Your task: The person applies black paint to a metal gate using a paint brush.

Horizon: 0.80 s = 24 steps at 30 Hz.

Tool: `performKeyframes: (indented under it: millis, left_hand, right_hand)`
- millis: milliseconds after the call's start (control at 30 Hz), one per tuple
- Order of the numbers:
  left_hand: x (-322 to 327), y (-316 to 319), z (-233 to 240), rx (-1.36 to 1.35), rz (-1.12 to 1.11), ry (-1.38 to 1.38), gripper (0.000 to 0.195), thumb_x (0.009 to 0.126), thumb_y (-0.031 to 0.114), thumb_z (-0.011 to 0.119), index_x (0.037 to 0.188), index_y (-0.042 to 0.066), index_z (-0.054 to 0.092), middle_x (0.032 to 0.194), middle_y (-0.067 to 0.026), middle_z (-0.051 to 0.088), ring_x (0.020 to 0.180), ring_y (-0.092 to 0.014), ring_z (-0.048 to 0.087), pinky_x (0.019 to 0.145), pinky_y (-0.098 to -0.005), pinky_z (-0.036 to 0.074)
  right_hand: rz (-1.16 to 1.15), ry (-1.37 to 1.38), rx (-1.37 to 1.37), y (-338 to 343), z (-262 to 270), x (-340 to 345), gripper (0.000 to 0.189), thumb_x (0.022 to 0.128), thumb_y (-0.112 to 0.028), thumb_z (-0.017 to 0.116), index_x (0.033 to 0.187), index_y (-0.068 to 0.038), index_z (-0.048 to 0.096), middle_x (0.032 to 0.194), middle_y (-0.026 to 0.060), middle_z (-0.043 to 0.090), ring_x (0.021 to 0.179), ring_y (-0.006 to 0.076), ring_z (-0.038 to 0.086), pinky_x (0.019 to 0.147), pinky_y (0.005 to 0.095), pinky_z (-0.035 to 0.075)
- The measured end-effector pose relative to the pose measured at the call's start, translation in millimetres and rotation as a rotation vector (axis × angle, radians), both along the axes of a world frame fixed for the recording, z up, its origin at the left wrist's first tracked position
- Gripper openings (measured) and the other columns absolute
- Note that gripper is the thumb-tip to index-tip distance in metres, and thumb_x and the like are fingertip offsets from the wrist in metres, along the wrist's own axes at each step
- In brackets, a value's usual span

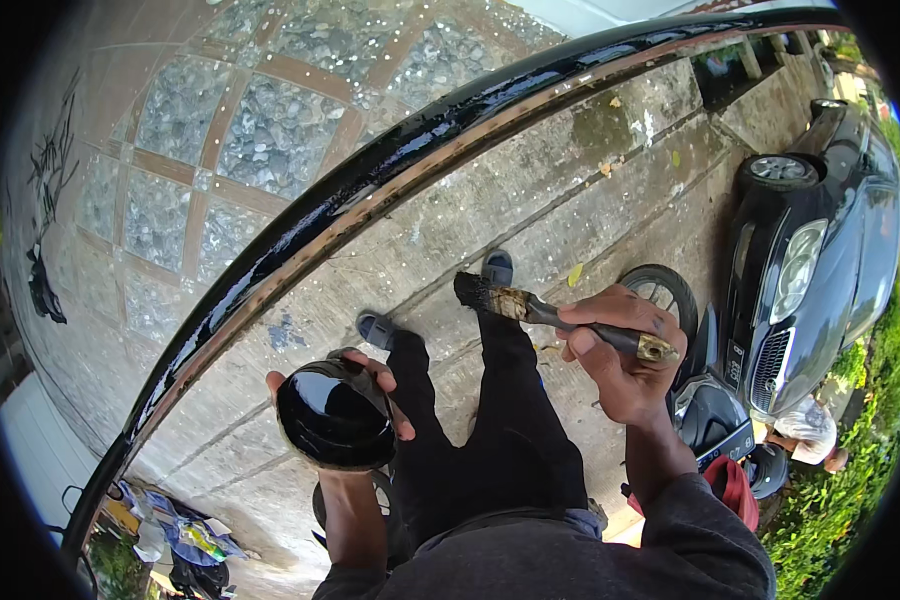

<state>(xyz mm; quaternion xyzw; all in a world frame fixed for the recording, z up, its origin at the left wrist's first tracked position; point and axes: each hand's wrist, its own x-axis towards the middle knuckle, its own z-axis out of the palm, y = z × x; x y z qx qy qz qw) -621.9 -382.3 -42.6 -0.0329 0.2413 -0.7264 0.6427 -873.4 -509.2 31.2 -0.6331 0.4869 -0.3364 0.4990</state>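
My left hand [386, 386] holds a small round container of glossy black paint [337, 420], its fingers wrapped around the far side and rim. Between the thumb and fingers of my right hand [634, 352] is the dark handle of a paintbrush [585, 322]. The brush points left, its bristles loaded with black paint and its ferrule stained, apart from any surface. Beyond both hands a long beam [300, 214] crosses the view, seemingly curved by the lens. Its upper face shines wet-looking black, while the edge facing me shows a reddish-brown strip.
Past the beam lies a stone-and-brown tiled floor [277, 135] with pale specks. I stand in sandals on concrete [450, 217]. To the right are a motorcycle [709, 420], a parked dark car [817, 247] and a person in a white shirt [806, 431]. Assorted bags [187, 536] lie at lower left.
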Motion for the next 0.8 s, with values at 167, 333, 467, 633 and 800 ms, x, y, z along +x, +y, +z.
performKeyframes:
  millis: [167, 333, 467, 633, 800]
  left_hand:
    - [-51, -35, 3, 0.021, -0.068, -0.021, 0.092, 0.084, 0.068, 0.053, 0.133, -0.008, 0.037, 0.124, -0.0396, 0.041, 0.095, -0.069, 0.051, 0.076, -0.0737, 0.046]
    - [-93, -69, -2, -0.061, -0.192, -0.002, 0.09, 0.084, 0.068, 0.052, 0.133, -0.007, 0.037, 0.126, -0.0378, 0.042, 0.096, -0.068, 0.051, 0.077, -0.0727, 0.046]
    - [-129, -90, 1, -0.075, -0.199, 0.017, 0.091, 0.084, 0.069, 0.052, 0.135, -0.005, 0.037, 0.127, -0.036, 0.042, 0.097, -0.068, 0.05, 0.079, -0.0707, 0.047]
    - [-155, -116, 15, -0.078, -0.247, 0.004, 0.09, 0.085, 0.069, 0.051, 0.134, -0.005, 0.038, 0.127, -0.0354, 0.043, 0.097, -0.067, 0.051, 0.079, -0.0685, 0.049]
    - [-173, -127, 23, -0.051, -0.21, -0.139, 0.087, 0.088, 0.068, 0.045, 0.133, -0.006, 0.038, 0.119, -0.0352, 0.05, 0.098, -0.06, 0.056, 0.077, -0.0659, 0.052]
  right_hand:
    - [-0.131, -0.027, 0.033, -20, -3, -57, 0.015, 0.079, 0.002, 0.067, 0.094, 0.004, 0.069, 0.082, 0.014, 0.069, 0.066, 0.018, 0.062, 0.062, 0.0289, 0.047]
    - [-0.249, -0.066, 0.023, -32, -9, -114, 0.015, 0.08, 0.003, 0.067, 0.095, 0.004, 0.068, 0.084, 0.014, 0.069, 0.068, 0.02, 0.063, 0.063, 0.0296, 0.048]
    - [-0.342, -0.097, 0.035, -39, -7, -151, 0.015, 0.082, 0.003, 0.066, 0.096, 0.005, 0.068, 0.087, 0.016, 0.069, 0.071, 0.0197, 0.065, 0.064, 0.0281, 0.05]
    - [-0.476, -0.195, 0.102, -49, -6, -174, 0.016, 0.086, 0.001, 0.064, 0.101, 0.006, 0.067, 0.091, 0.0175, 0.068, 0.073, 0.0156, 0.066, 0.06, 0.0232, 0.052]
    - [-0.37, -0.108, -0.138, -96, -26, -156, 0.022, 0.085, 0.0, 0.068, 0.106, 0.004, 0.068, 0.092, 0.0148, 0.07, 0.071, 0.0141, 0.064, 0.06, 0.0232, 0.05]
